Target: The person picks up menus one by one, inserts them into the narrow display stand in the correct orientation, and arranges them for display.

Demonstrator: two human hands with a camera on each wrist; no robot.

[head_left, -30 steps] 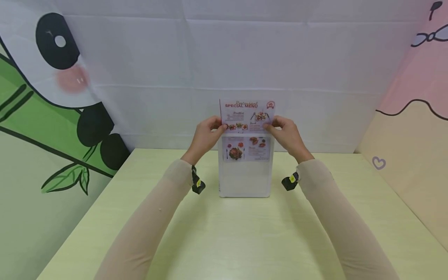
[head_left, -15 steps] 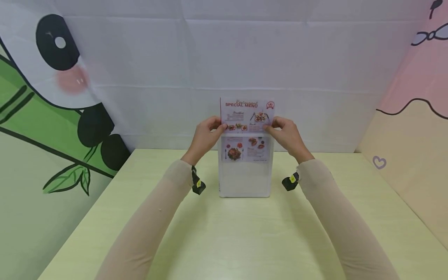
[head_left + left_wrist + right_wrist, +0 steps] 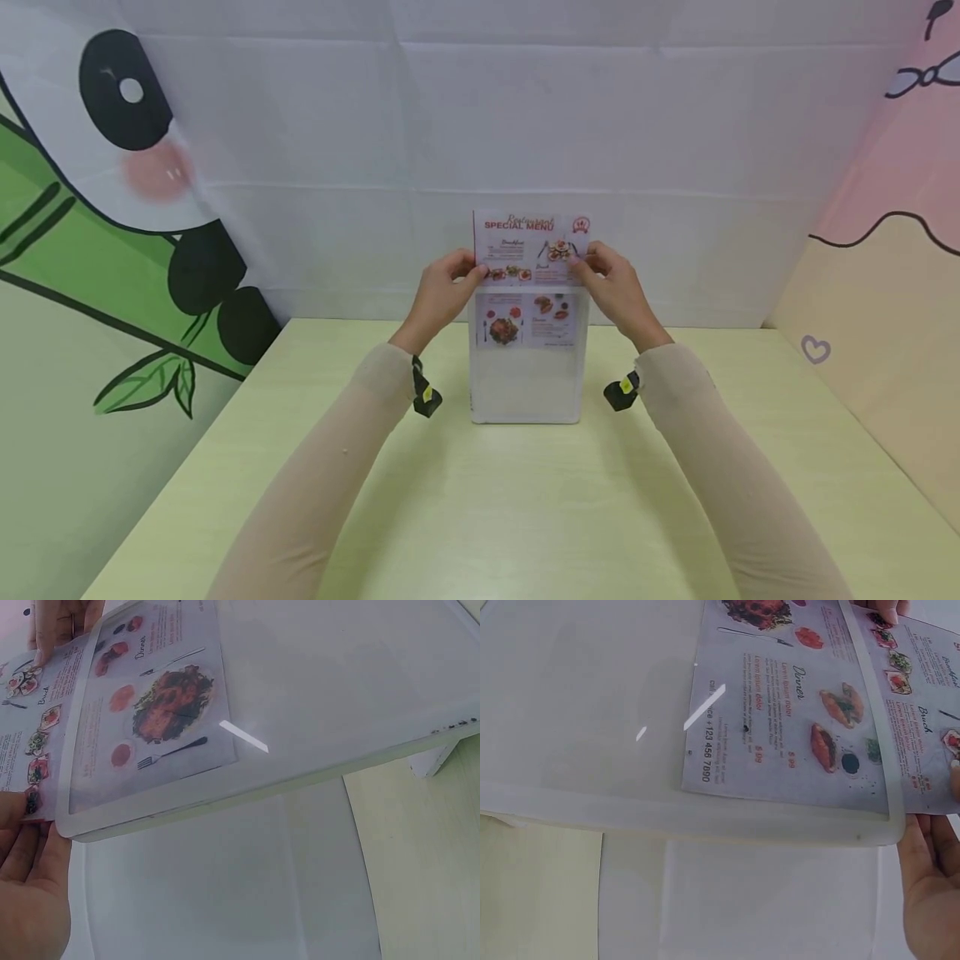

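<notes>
A printed restaurant menu sheet (image 3: 517, 248) stands partway inside a white frame holder (image 3: 525, 385) with a clear front. Its lower part shows through the clear panel, while the upper part with the "Special Menu" heading sticks out above the top rim. My left hand (image 3: 444, 292) pinches the menu's left edge just above that rim, thumb in front. On the opposite edge my right hand (image 3: 617, 287) pinches the sheet the same way, thumb in front and fingers behind. Both wrist views show the menu's "Dinner" section (image 3: 161, 697) behind the clear panel, its bottom edge well short of the holder's base.
The holder stands upright on a pale wooden table (image 3: 495, 517). Behind it hangs a white cloth backdrop (image 3: 525, 117). Painted cartoon panels flank both sides, green and white on the left, pink and cream (image 3: 885, 317) on the right. A small black wrist camera (image 3: 427, 400) sits on each sleeve.
The right thumb and fingers have shifted slightly upward and outward along the menu's right edge. Left hand, menu and holder look nearly the same as before.
</notes>
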